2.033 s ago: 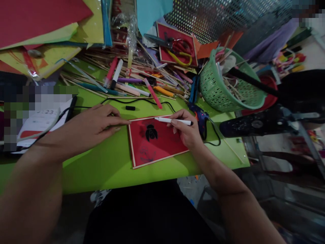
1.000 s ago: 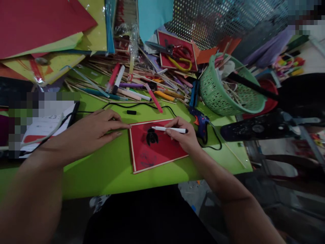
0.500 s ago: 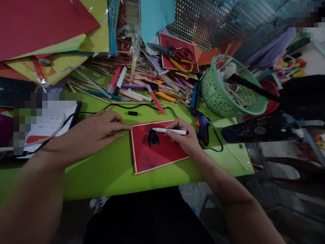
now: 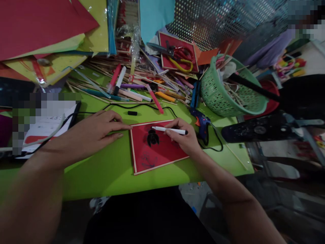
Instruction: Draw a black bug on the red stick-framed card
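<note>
My right hand grips a white marker with a black end, its tip at the top of a black drawn shape. That drawing is on a red panel edged with thin wooden strips, lying on the green table. Fainter dark lines show at the panel's lower left. My left hand lies flat with fingers stretched out, one fingertip touching the panel's upper left corner. A black marker cap lies just beyond the panel.
Behind lie several markers, thin wooden sticks, and scissors on another red panel. A blue glue gun with a black cord sits right of the panel. A green basket stands at the back right; a phone-like screen is at left.
The marker tip has moved from the panel's top edge down and left to the top of the black drawing. My left hand has stayed at the corner; the view has shifted slightly.
</note>
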Available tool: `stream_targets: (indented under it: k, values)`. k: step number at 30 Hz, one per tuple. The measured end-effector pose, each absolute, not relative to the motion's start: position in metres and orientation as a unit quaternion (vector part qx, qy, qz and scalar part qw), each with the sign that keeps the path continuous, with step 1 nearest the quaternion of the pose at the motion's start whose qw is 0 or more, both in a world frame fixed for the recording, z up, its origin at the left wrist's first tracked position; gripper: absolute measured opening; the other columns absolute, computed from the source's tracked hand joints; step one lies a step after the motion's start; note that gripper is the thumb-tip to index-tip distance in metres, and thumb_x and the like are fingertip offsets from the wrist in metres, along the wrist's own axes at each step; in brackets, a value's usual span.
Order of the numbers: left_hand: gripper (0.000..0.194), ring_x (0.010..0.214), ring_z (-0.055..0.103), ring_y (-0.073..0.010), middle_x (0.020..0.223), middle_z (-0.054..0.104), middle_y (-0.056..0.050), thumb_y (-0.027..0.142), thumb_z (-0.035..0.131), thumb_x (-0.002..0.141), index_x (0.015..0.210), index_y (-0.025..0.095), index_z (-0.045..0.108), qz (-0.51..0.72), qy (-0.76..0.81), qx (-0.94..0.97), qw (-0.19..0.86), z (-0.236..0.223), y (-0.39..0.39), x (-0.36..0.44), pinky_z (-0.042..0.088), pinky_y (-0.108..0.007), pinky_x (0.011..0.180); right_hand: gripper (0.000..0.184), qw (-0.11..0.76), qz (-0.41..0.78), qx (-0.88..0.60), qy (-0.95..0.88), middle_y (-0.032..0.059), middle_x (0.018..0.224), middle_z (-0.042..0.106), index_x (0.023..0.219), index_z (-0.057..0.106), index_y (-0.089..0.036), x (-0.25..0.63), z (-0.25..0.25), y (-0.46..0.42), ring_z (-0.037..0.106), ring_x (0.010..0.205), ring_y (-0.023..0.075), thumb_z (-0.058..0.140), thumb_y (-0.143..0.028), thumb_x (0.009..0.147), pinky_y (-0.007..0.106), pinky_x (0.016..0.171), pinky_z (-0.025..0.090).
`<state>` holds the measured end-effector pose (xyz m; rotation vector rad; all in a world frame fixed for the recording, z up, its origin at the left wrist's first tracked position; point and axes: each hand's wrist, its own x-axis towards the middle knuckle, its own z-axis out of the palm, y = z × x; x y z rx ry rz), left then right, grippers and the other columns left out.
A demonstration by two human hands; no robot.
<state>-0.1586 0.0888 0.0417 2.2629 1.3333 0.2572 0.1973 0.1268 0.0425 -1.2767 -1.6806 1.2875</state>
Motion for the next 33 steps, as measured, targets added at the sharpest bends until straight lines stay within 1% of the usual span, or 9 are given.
stream_targets:
  k: [7,11,14,17,19,24,29,33]
  values:
    - [0.052,0.126,0.067,-0.0282,0.134,0.071,-0.008,0.052,0.045,0.118,0.154,0.038,0.081,0.1,0.483,0.832,0.253,0.038,0.09,-0.162,0.051,-0.045,0.118,0.03,0.324,0.5,-0.497,-0.631,-0.0022,0.07,0.068,0.09,0.074,-0.024,0.195,0.045,0.128,0.05,0.057,0.0135,0.089,-0.05,0.086,0.028,0.053,0.036]
    - [0.054,0.127,0.066,-0.028,0.136,0.072,-0.008,0.052,0.045,0.118,0.156,0.038,0.08,0.098,0.486,0.83,0.255,0.04,0.091,-0.163,0.051,-0.045,0.118,0.034,0.322,0.503,-0.495,-0.631,-0.0009,0.073,0.07,0.092,0.076,-0.024,0.197,0.043,0.128,0.05,0.059,0.0137,0.09,-0.054,0.087,0.028,0.053,0.037]
    - [0.054,0.128,0.065,-0.0281,0.136,0.073,-0.009,0.052,0.044,0.118,0.156,0.037,0.079,0.09,0.484,0.831,0.26,0.044,0.091,-0.162,0.051,-0.045,0.119,0.035,0.323,0.505,-0.486,-0.636,0.0007,0.077,0.072,0.091,0.076,-0.023,0.198,0.043,0.127,0.053,0.061,0.0146,0.091,-0.055,0.087,0.028,0.054,0.037]
    - [0.055,0.13,0.065,-0.0302,0.14,0.072,-0.011,0.05,0.043,0.118,0.157,0.034,0.079,0.086,0.488,0.826,0.27,0.046,0.09,-0.16,0.05,-0.05,0.121,0.033,0.326,0.499,-0.485,-0.64,0.0015,0.078,0.073,0.091,0.077,-0.024,0.198,0.042,0.127,0.054,0.063,0.0153,0.091,-0.053,0.088,0.029,0.054,0.037]
    - [0.055,0.13,0.066,-0.0311,0.14,0.072,-0.012,0.051,0.044,0.118,0.156,0.034,0.08,0.086,0.49,0.824,0.273,0.047,0.09,-0.16,0.05,-0.051,0.122,0.031,0.328,0.494,-0.492,-0.638,0.0013,0.077,0.072,0.091,0.077,-0.024,0.198,0.042,0.127,0.054,0.063,0.0153,0.09,-0.052,0.088,0.029,0.054,0.037]
    - [0.055,0.129,0.067,-0.0311,0.141,0.072,-0.011,0.053,0.044,0.118,0.156,0.036,0.08,0.072,0.495,0.821,0.273,0.048,0.091,-0.16,0.051,-0.049,0.121,0.027,0.337,0.497,-0.502,-0.623,-0.0015,0.071,0.07,0.09,0.075,-0.024,0.196,0.043,0.127,0.051,0.058,0.0138,0.088,-0.047,0.086,0.029,0.054,0.037]
    - [0.056,0.131,0.066,-0.0317,0.14,0.07,-0.012,0.051,0.043,0.117,0.154,0.033,0.081,0.069,0.496,0.82,0.275,0.051,0.091,-0.158,0.05,-0.05,0.121,0.025,0.347,0.5,-0.505,-0.612,-0.002,0.07,0.069,0.089,0.075,-0.023,0.195,0.044,0.126,0.052,0.057,0.0133,0.087,-0.045,0.085,0.029,0.055,0.038]
    - [0.056,0.131,0.066,-0.0317,0.141,0.07,-0.013,0.046,0.043,0.115,0.151,0.03,0.082,0.072,0.501,0.818,0.274,0.05,0.089,-0.157,0.05,-0.051,0.12,0.024,0.35,0.497,-0.512,-0.607,-0.0021,0.069,0.069,0.088,0.074,-0.024,0.194,0.045,0.126,0.051,0.057,0.0129,0.087,-0.044,0.083,0.028,0.054,0.038]
